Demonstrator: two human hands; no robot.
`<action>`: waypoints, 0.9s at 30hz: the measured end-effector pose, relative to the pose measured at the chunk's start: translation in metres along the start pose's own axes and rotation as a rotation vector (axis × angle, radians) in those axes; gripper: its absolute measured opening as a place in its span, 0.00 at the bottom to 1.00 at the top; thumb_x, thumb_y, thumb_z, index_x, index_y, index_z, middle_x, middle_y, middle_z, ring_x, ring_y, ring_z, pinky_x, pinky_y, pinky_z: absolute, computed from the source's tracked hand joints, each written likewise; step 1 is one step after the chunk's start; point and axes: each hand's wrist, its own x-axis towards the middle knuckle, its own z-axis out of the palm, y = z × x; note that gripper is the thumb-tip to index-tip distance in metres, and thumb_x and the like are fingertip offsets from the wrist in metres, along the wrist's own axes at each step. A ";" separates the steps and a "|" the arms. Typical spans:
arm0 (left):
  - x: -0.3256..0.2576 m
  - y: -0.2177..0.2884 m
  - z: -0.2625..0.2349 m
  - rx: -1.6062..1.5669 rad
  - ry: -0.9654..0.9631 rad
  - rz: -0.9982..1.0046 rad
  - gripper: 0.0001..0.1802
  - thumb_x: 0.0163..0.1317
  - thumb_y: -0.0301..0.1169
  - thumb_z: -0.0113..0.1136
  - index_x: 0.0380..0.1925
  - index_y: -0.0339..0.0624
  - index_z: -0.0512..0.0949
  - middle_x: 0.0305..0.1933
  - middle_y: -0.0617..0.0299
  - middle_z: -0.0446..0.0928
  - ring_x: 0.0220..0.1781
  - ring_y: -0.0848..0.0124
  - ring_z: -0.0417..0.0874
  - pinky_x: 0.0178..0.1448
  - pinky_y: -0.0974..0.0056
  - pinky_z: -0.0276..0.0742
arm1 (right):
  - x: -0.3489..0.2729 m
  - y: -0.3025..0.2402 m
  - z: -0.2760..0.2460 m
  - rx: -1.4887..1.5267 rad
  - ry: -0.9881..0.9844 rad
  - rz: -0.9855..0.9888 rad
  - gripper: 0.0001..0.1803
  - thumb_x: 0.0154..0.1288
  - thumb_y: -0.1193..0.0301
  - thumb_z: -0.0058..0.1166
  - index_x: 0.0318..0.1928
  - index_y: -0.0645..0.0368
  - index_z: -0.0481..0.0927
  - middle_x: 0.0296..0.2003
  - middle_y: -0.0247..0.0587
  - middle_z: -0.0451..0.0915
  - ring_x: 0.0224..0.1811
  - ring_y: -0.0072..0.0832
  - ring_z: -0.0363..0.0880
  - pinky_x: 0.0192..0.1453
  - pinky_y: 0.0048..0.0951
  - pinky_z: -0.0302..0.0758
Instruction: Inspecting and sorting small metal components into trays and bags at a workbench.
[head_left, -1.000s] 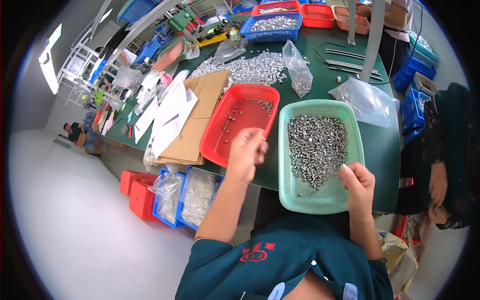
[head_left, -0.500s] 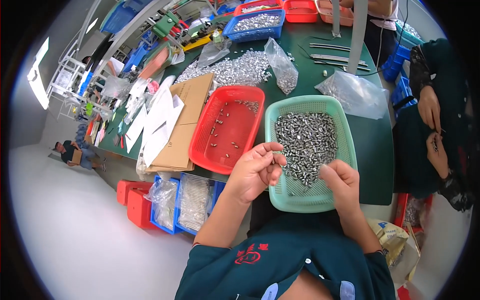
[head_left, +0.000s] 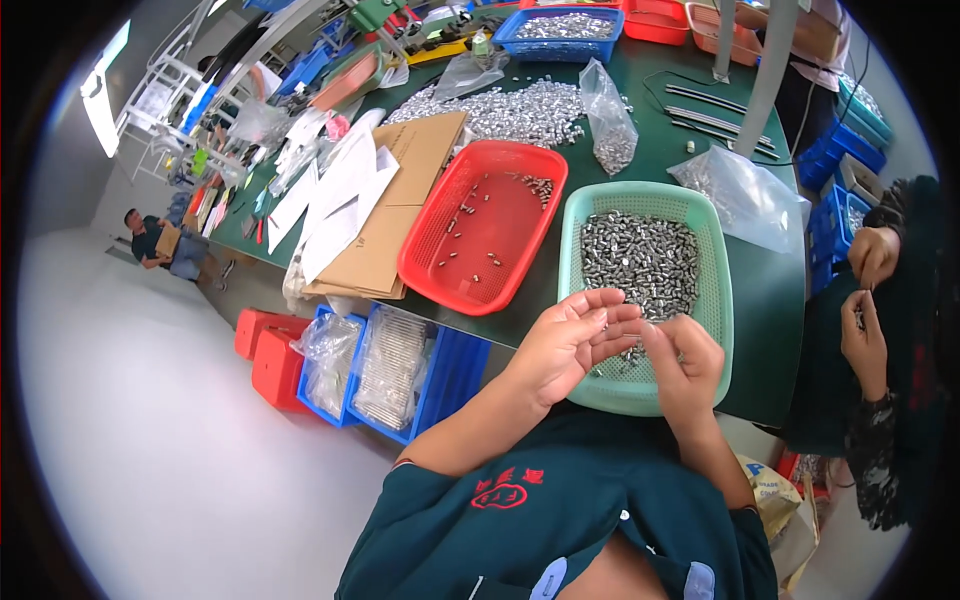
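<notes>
Person's left hand (head_left: 582, 345), fingers loosely spread, has since closed in on right hand (head_left: 692, 372), grip unclear, at mint-green perforated basket (head_left: 718, 290)'s six o'clock.

Worktable with dark green top (head_left: 765, 350), right-hand edge curving toward four o'clock. Metal posts, two, grey, rising from the worktable between one and two o'clock (head_left: 768, 85). Beam, pale, slanting across at eleven o'clock (head_left: 275, 55). Rack, white tubular frame, open, at ten o'clock (head_left: 150, 135). Bright panel, white, long and narrow, also at ten o'clock (head_left: 100, 115); window or lamp, cannot be told. Wall, plain grey, between nine and ten o'clock (head_left: 58, 190). Floor, smooth, pale grey-white, broad at eight o'clock (head_left: 170, 430). Crates, blue plastic, between two and three o'clock (head_left: 828, 228). Outer rim dark all round.
</notes>
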 end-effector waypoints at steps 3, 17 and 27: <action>-0.003 -0.001 0.000 -0.017 0.000 0.040 0.14 0.65 0.23 0.45 0.51 0.34 0.67 0.52 0.48 0.73 0.55 0.61 0.76 0.59 0.60 0.75 | 0.000 -0.005 0.003 -0.077 -0.013 -0.130 0.07 0.54 0.77 0.60 0.24 0.62 0.75 0.16 0.37 0.68 0.17 0.27 0.65 0.21 0.28 0.60; -0.011 -0.010 0.004 -0.123 -0.025 0.115 0.13 0.65 0.25 0.48 0.50 0.38 0.69 0.52 0.53 0.74 0.58 0.63 0.74 0.61 0.61 0.71 | 0.003 -0.010 0.014 -0.255 -0.004 -0.356 0.07 0.49 0.78 0.62 0.25 0.60 0.75 0.19 0.39 0.66 0.21 0.36 0.66 0.24 0.35 0.62; -0.008 -0.018 0.015 -0.018 -0.067 0.186 0.11 0.66 0.24 0.47 0.48 0.38 0.70 0.48 0.58 0.75 0.51 0.69 0.78 0.55 0.66 0.76 | -0.007 -0.010 0.009 -0.228 -0.035 -0.176 0.05 0.60 0.79 0.53 0.27 0.65 0.74 0.21 0.38 0.70 0.23 0.26 0.66 0.26 0.27 0.61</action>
